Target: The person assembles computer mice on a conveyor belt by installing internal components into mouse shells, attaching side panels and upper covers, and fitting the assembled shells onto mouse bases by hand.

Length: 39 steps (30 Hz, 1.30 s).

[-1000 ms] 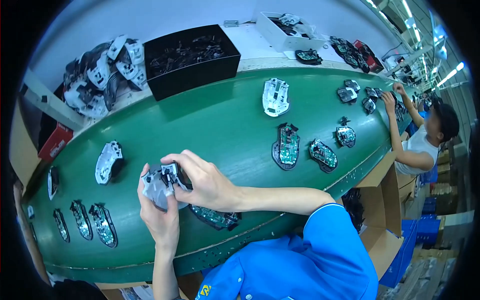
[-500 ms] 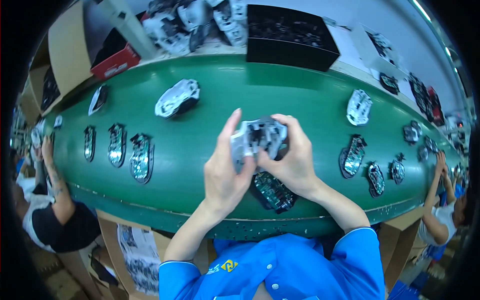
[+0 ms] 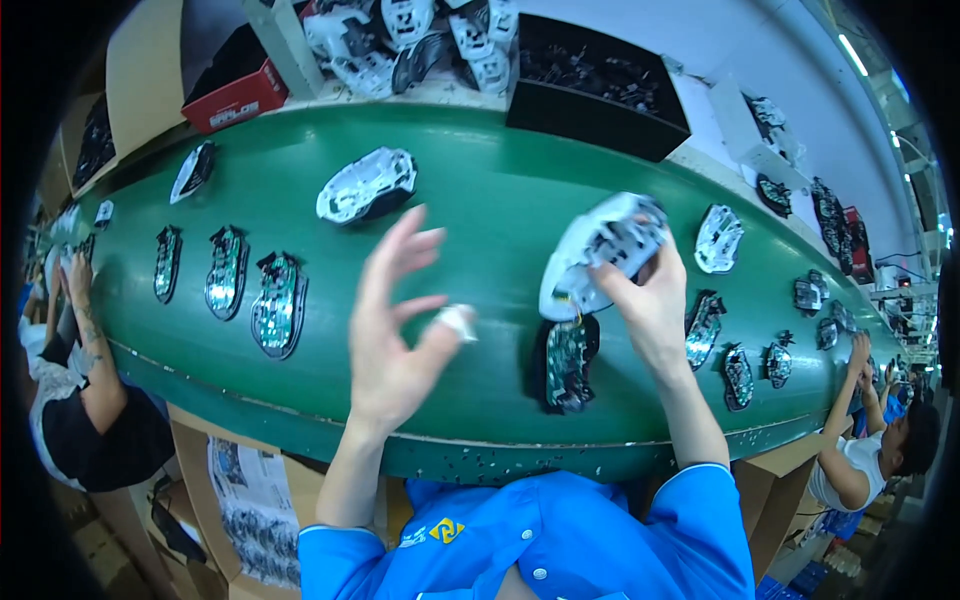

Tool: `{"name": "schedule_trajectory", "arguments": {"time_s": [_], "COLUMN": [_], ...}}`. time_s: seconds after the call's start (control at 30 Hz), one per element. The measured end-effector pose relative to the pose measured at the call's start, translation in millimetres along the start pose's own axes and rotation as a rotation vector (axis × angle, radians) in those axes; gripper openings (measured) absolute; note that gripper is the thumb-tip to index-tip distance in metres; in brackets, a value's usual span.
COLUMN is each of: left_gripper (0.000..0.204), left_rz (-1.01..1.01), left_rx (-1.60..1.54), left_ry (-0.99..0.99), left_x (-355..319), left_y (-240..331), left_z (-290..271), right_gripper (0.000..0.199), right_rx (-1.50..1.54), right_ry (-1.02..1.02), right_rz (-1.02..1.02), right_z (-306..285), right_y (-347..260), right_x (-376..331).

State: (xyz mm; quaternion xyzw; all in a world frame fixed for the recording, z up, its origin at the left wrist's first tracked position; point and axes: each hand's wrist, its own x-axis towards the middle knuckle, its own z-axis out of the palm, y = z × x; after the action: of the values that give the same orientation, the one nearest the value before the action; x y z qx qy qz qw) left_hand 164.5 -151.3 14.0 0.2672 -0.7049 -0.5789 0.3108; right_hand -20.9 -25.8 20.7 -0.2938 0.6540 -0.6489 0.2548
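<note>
From the head view: the left hand [image 3: 390, 345] is wide open, fingers spread over the green work surface [image 3: 480, 390], with a small white bit [image 3: 458, 322] at the thumb tip, can't tell if it's worn or stuck there. The right hand [image 3: 650, 305] has a proper grip on a white shell [image 3: 575, 262], thumb pressed on the inner side and the other fingers mostly hidden behind it. That shell's tilted, its lower end right by a green circuit board [image 3: 568, 365] in a dark base; can't tell if they're touching.
</note>
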Motion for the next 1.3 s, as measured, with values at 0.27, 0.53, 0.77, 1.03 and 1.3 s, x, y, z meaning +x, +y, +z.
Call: {"name": "schedule_trajectory", "arguments": {"time_s": [0.27, 0.53, 0.77, 1.03, 1.3], "left_gripper": [0.071, 0.093, 0.075, 0.103, 0.097], "left_rz": [-0.084, -0.107, -0.151, 0.145, 0.067], "left_rx": [-0.214, -0.130, -0.062, 0.162, 0.021], "left_ry": [-0.334, -0.824, -0.336, -0.098, -0.083], "left_x": [-0.2, 11.9, 9.4, -6.5, 10.6], "left_y": [-23.1, -26.5, -44.4, -65.2, -45.2], "left_z": [10.0, -18.5, -39.5, -38.6, -22.9], "right_gripper": [0.031, 0.053, 0.050, 0.033, 0.106], "right_rx": [0.080, -0.462, -1.117, -1.054, -0.940], "right_ry": [-0.390, -0.644, -0.470, 1.698, 0.897], "right_rz": [-0.476, -0.511, -0.283, -0.896, 1.337], "right_z": [14.3, 34.0, -102.7, -508.4, -354.5], "right_y": [28.4, 13.3, -92.4, -84.2, 248.5], "right_x": [-8.2, 6.9, 88.2, -245.0, -474.5]}}
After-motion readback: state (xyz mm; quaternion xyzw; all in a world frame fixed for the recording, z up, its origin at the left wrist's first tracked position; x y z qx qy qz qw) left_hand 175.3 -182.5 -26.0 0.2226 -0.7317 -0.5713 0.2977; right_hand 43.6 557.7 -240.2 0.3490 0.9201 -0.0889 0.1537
